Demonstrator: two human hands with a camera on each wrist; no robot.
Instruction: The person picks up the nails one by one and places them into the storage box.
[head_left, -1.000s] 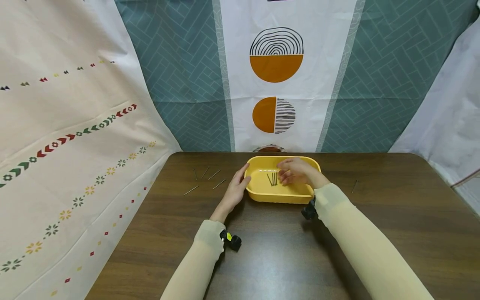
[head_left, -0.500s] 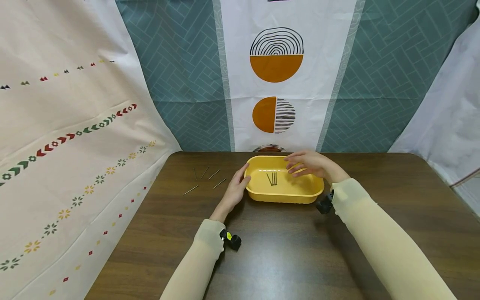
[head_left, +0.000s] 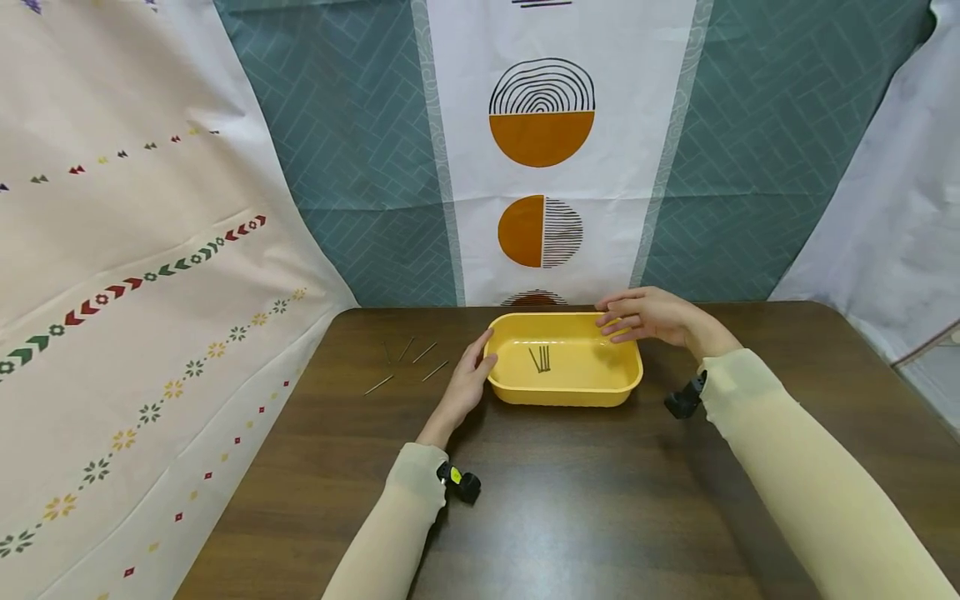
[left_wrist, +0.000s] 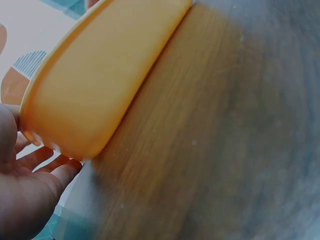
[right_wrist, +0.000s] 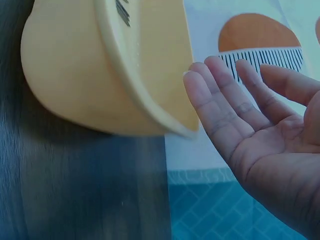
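A yellow plastic tray (head_left: 562,397) sits near the table's back edge. My left hand (head_left: 467,385) holds its left end, with the thumb at the rim and the fingers against the outer wall (left_wrist: 95,85). Inside, left of the middle, lie several thin, dark, nail-like pieces (head_left: 543,359), partly seen in the right wrist view. My right hand (head_left: 654,317) hovers at the tray's back right corner. Its fingers (right_wrist: 215,107) are spread and relaxed, with nothing in them.
Left of the tray, several more thin nail-like pieces (head_left: 424,353) lie scattered on the dark wooden table (head_left: 555,500). Patterned cloths (head_left: 382,167) hang behind the table and at its sides.
My right hand has come up out of the tray and moved right, past its corner. The left hand stays at the tray's left end. The view has shifted slightly.
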